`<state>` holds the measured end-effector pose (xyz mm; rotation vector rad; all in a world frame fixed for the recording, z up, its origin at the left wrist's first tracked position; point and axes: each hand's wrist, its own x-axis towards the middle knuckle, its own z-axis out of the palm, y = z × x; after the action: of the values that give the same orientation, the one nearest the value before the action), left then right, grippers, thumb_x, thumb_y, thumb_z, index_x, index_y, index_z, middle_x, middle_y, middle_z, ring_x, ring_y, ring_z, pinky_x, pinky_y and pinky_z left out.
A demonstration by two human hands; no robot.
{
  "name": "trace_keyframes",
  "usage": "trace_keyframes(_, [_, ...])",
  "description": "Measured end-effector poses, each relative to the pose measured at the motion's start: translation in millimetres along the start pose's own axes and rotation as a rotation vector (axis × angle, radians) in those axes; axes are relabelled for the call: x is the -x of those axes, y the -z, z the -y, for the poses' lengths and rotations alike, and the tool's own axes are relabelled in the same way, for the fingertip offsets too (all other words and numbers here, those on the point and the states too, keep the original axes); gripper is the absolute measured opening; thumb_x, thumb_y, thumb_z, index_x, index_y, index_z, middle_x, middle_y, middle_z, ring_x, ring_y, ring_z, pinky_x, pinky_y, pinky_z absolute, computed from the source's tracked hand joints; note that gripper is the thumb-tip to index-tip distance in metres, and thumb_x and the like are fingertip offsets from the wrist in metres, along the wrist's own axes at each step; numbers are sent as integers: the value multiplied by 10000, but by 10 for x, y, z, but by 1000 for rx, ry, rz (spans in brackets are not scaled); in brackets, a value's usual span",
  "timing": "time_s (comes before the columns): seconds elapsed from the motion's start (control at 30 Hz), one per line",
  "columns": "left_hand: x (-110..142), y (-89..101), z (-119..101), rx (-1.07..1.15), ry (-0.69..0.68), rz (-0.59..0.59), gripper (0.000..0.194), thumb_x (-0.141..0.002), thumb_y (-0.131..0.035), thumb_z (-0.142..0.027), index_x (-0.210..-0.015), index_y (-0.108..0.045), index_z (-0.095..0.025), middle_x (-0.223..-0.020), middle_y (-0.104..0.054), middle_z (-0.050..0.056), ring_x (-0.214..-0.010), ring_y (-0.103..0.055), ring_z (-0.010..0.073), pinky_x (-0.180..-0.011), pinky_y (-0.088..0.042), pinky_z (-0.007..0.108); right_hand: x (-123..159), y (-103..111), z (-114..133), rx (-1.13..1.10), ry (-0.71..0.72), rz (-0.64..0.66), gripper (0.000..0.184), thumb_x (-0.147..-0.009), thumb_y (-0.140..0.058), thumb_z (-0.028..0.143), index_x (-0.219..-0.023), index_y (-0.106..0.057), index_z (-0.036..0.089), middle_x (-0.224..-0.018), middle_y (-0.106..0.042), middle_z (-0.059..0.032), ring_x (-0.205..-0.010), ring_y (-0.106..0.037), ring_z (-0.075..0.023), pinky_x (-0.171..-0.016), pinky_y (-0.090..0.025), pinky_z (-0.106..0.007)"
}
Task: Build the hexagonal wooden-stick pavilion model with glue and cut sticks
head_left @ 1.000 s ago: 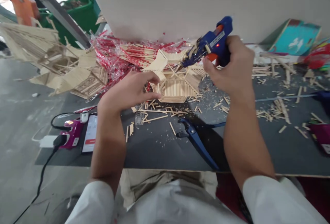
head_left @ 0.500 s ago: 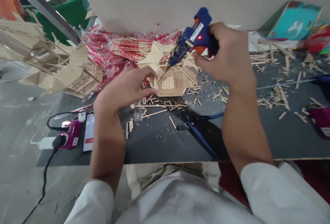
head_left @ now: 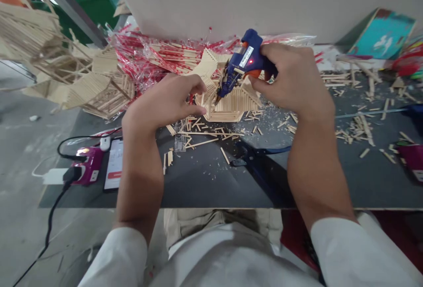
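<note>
A blue hot glue gun point(head_left: 234, 66) with an orange trigger and a lit red light is in the grip of my right hand point(head_left: 294, 78). Its nozzle points down at the inner left side of a small model built of thin wooden sticks point(head_left: 231, 105). My left hand point(head_left: 165, 100) curls its thumb and fingers around the model's left edge; the exact contact is partly hidden. Below the model lie loose cut sticks point(head_left: 211, 134) and a small clear plastic piece point(head_left: 180, 141). A pair of blue-handled cutters point(head_left: 246, 152) rests nearer to me, partly in shadow.
A larger stick structure point(head_left: 89, 86) stands at the left. Behind are red-tipped sticks in plastic wrap point(head_left: 132, 58). A phone point(head_left: 114, 163) and a purple power adapter point(head_left: 89, 163) with cables sit by the left edge. Stick scraps point(head_left: 361, 128) and a turquoise board point(head_left: 383, 34) are at the right.
The glue gun has moved down, and its nozzle is lower, inside the model's left side. My left hand stays at the model's left edge. The camera view has shifted slightly.
</note>
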<state>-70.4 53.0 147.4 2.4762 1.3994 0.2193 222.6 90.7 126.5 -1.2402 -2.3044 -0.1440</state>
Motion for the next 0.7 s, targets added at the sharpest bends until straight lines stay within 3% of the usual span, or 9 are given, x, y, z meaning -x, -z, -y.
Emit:
trace_keyframes(0.23, [8,-1,-37,4,-7,30,428,-893,-700,-499,-1210,-686,-212,-1155,-750,77,-1122,-703,292,-1052,-486,418,4,-8,24,-4,30,52,115,-918,-663,392,-942,-587,308,-972,-735,-76,-845,-644,-322,-744,-482,-448])
trace_keyframes(0.43, [31,7,-32,26,-12,29,406,-882,-721,-481,-1175,-691,-202,-1138,-748,97,-1087,-698,297,-1004,-508,422,-14,-61,7,-47,52,31,230,-847,-715,376,-886,-505,291,-920,-725,-80,-798,-624,-306,-701,-438,-417])
trace_keyframes(0.7, [19,-4,-19,21,-12,19,400,-892,-724,-505,-1165,-696,-215,-1086,-734,97,-1078,-683,312,-984,-507,445,-16,-64,-12,-64,73,42,216,-812,-701,283,-911,-510,290,-945,-730,-77,-851,-647,-308,-739,-446,-418])
